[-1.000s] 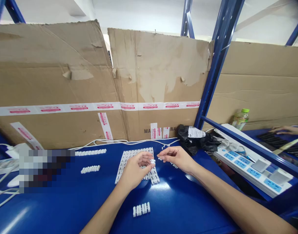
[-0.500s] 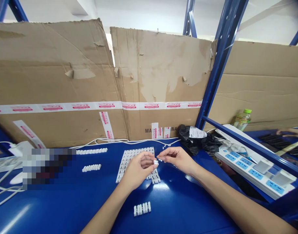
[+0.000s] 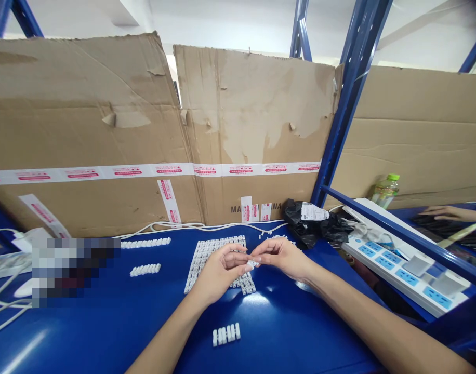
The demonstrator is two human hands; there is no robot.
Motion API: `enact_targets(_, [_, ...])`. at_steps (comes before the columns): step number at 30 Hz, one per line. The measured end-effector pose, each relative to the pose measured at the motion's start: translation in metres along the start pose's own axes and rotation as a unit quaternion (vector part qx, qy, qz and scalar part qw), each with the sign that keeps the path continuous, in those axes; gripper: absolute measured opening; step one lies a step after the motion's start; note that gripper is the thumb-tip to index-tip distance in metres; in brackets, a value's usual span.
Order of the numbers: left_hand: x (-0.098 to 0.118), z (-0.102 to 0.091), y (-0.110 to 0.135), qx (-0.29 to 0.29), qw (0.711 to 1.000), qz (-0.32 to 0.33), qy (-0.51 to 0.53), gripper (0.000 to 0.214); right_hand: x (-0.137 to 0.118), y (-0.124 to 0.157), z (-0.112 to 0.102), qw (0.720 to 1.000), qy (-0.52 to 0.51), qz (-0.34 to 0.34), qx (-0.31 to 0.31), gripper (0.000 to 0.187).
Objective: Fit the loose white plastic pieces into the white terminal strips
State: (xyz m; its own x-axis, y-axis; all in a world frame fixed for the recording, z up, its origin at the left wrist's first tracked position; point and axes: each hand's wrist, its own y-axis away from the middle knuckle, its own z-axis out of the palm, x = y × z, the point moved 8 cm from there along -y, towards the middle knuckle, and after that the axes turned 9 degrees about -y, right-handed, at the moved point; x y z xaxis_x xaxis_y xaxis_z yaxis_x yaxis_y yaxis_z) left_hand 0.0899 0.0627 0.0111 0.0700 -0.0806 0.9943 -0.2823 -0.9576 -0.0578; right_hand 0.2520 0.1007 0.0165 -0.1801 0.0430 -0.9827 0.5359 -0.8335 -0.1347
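Over the blue table my left hand (image 3: pixel 221 270) is closed, pinching a small white plastic piece (image 3: pixel 253 264) between thumb and fingers. My right hand (image 3: pixel 287 258) meets it there, fingertips pressed together at the same piece; what lies right between those fingertips is mostly covered. Behind and below my left hand lies a block of white plastic pieces (image 3: pixel 197 259) set in close rows, partly hidden by the hand. Small loose white parts (image 3: pixel 277 237) lie just beyond my right hand. Nearer to me stands a short row of white pieces (image 3: pixel 226 334).
Two more rows of white pieces, one nearer (image 3: pixel 145 269) and one farther (image 3: pixel 148 242), lie to the left. A black plastic bag (image 3: pixel 312 223) sits by the blue post. At right are a power strip (image 3: pixel 397 270), a bottle (image 3: pixel 386 191) and another person's hand (image 3: pixel 443 212).
My right hand has moved slightly left, bringing its fingertips from just apart to touching the piece in my left hand. The other person's hand has shifted left.
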Motion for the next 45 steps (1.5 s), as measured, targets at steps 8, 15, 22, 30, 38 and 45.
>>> enact_targets(8, [0.003,-0.001,0.001,-0.002,1.0,-0.01,0.013,0.049,-0.002,0.003,0.002,0.999,-0.031,0.006,-0.006,0.023])
enact_targets(15, [0.006,-0.002,0.004,0.006,1.0,-0.02,0.017,0.049,0.003,0.002,0.006,0.997,-0.078,0.02,0.015,0.03])
enact_targets(22, [0.006,-0.003,0.004,0.014,1.0,-0.017,0.012,0.047,0.0,0.003,0.006,0.999,-0.035,-0.004,0.028,0.028])
enact_targets(30, [0.01,-0.002,0.004,0.022,1.0,-0.006,0.018,0.049,0.004,0.002,0.004,0.996,-0.072,-0.013,0.052,0.028])
enact_targets(38, [0.007,-0.012,0.0,0.047,0.998,0.014,0.043,0.045,0.003,0.0,0.002,0.986,-0.153,0.028,0.057,0.04])
enact_targets(45, [0.006,-0.016,0.0,0.07,0.996,0.017,0.043,0.037,0.006,0.0,-0.007,0.98,-0.175,0.043,0.082,0.037])
